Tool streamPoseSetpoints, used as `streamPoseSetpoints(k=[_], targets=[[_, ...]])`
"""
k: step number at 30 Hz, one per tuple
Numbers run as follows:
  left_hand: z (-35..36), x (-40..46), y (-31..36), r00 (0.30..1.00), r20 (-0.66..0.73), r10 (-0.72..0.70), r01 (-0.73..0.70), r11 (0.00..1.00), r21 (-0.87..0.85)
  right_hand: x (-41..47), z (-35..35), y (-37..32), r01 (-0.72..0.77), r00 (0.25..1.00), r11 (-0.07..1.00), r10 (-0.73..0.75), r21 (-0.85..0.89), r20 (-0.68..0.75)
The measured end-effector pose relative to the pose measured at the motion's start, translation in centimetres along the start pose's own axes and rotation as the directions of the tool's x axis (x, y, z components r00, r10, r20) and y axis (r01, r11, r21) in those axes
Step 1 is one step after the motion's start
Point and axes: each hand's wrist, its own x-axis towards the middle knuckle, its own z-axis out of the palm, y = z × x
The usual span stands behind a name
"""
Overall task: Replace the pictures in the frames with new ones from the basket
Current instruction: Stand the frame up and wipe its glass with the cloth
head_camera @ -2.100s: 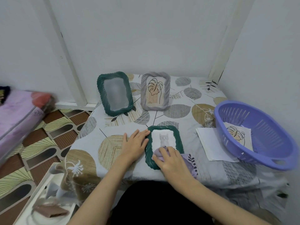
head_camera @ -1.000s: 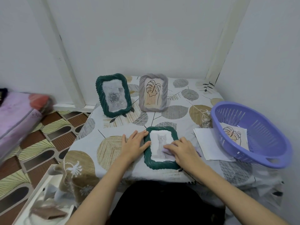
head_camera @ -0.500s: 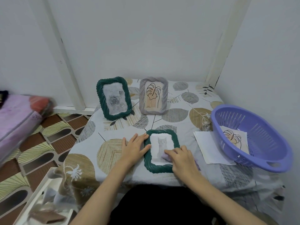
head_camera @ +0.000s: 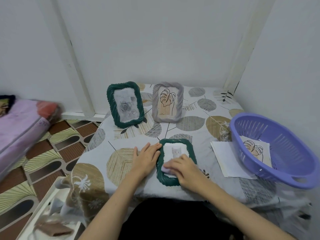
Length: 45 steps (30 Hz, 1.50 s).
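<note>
A dark green frame (head_camera: 174,141) holding a cat picture (head_camera: 176,151) lies flat near the table's front edge. My right hand (head_camera: 187,169) lies on its glass and presses a lilac cloth (head_camera: 165,169) against the lower part. Flat on the tablecloth, my left hand (head_camera: 147,158) touches the frame's left rim with its fingertips. A purple basket (head_camera: 285,144) at the right holds a leaf-drawing picture (head_camera: 256,150). At the back stand a green frame (head_camera: 110,104) with a rose picture and a grey frame (head_camera: 180,104) with a leaf drawing.
A white sheet (head_camera: 225,160) lies partly under the basket's left side. The table stands in a wall corner. A pink mattress (head_camera: 20,122) is on the floor at the left, and a white tray (head_camera: 43,205) with a brown item sits at the lower left.
My right hand has slid the cloth over the cat frame's glass, from the bottom up to the right and now across the lower left. My left hand has stayed at the rim.
</note>
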Motion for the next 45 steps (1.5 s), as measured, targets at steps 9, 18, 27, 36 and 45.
streamPoseSetpoints(k=[9, 18, 27, 36, 45], targets=[[0.0, 0.0, -0.1, 1.000, -0.014, 0.022, -0.022, 1.000, 0.012, -0.4, -1.6, 5.1, -0.056, 0.990, 0.972, 0.025, -0.226, -0.135], [0.0, -0.2, 0.1, 0.999, -0.026, 0.027, -0.026, 0.999, 0.022, 4.8, -3.8, 4.9, -0.645, 0.743, 0.731, 0.668, 0.221, -0.041], [-1.4, 0.0, 3.0, 0.985, -0.147, 0.086, -0.076, 0.995, 0.070, 1.3, -7.9, 3.8, -0.620, 0.675, 0.435, 0.721, 0.653, 0.161], [-4.0, -2.2, 6.7, 0.955, 0.169, -0.245, 0.241, 0.307, -0.921, 1.9, -6.2, -1.8, -0.411, 0.740, 0.066, 0.607, 0.909, 0.290], [-8.0, -3.4, -3.3, 0.960, -0.132, -0.247, 0.168, 0.884, -0.436, 0.4, -3.1, 0.6, -0.770, 0.594, 0.589, 0.802, 0.247, -0.059]])
